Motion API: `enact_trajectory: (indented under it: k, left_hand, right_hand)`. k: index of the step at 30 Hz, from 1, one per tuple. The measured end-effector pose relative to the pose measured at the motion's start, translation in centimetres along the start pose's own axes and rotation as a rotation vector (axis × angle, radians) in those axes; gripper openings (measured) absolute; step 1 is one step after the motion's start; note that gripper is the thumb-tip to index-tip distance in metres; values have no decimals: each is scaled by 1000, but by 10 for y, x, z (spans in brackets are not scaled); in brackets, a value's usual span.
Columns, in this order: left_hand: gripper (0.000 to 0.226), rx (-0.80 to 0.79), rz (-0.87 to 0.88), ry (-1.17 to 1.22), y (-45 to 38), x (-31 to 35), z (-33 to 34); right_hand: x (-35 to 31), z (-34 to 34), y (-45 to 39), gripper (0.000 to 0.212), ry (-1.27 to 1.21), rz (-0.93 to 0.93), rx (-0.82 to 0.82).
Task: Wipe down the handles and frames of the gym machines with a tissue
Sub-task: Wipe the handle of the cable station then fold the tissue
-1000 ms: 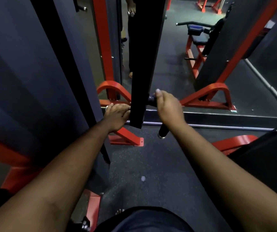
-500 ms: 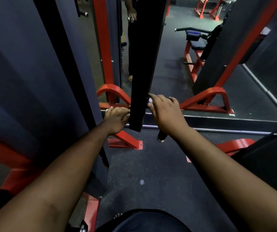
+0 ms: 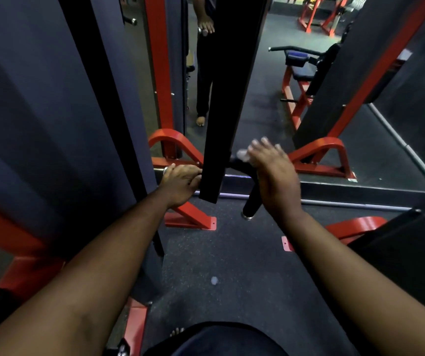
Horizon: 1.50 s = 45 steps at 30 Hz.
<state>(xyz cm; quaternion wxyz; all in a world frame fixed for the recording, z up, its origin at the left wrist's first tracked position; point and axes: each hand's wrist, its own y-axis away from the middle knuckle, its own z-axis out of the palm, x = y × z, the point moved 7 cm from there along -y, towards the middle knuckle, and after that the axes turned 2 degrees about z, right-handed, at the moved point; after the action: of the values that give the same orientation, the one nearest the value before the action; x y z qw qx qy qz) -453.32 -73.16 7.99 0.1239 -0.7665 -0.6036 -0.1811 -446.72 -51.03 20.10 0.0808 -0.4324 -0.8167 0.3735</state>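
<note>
A pale tissue [image 3: 242, 153], blurred, lay on the black handle [image 3: 251, 194] under the right hand [image 3: 274, 176], whose fingers [image 3: 260, 146] were nearly straight, pressing rather than gripping it. The left hand [image 3: 180, 182] curled around what seemed to be the opposite handle, just left of the black upright frame [image 3: 228, 98]. Red machine bases [image 3: 319, 155] stood on the dark floor [image 3: 232, 265] beyond.
</note>
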Motion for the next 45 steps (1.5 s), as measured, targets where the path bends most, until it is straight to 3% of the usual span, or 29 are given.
enact_trajectory:
  k: [2, 5, 8, 10, 13, 22, 26, 29, 35, 37, 41, 42, 45]
  left_hand:
    - [41, 3, 4, 8, 0, 2, -1]
    - [43, 1, 24, 3, 1, 3, -4]
    - [62, -35, 11, 17, 4, 0, -3]
    - [54, -8, 16, 11, 3, 0, -4]
    - [40, 10, 18, 16, 2, 4, -5]
    - [38, 32, 21, 22, -1, 1, -3]
    - [39, 33, 31, 2, -3, 3, -4]
    - [40, 27, 26, -10, -4, 5, -4]
    - [37, 30, 38, -2, -5, 2, -2]
    - [38, 30, 26, 10, -5, 0, -1]
    - [40, 14, 30, 5, -6, 1, 0]
    - [41, 2, 24, 2, -6, 3, 0]
    - [45, -8, 16, -23, -8, 1, -1]
  right_hand:
    - [2, 12, -10, 41, -8, 67, -47]
    - [-12, 32, 3, 53, 70, -141, -73]
    - [-13, 41, 34, 53, 248, -382, -197]
    - [-3, 39, 51, 46, 323, -457, -237]
    - [19, 43, 73, 45, 410, -484, -242]
    - [26, 71, 144, 49, 458, -534, -460]
    - [12, 35, 86, 46, 408, -372, -256]
    - [24, 39, 76, 45, 427, -335, -215]
    - [32, 69, 140, 53, 504, -399, -420]
    - [19, 50, 133, 50, 364, -343, -353]
    - [-2, -2, 60, 38, -14, -71, 60]
    - [1, -2, 42, 38, -58, 21, 83]
    - [6, 26, 8, 42, -39, 268, -48]
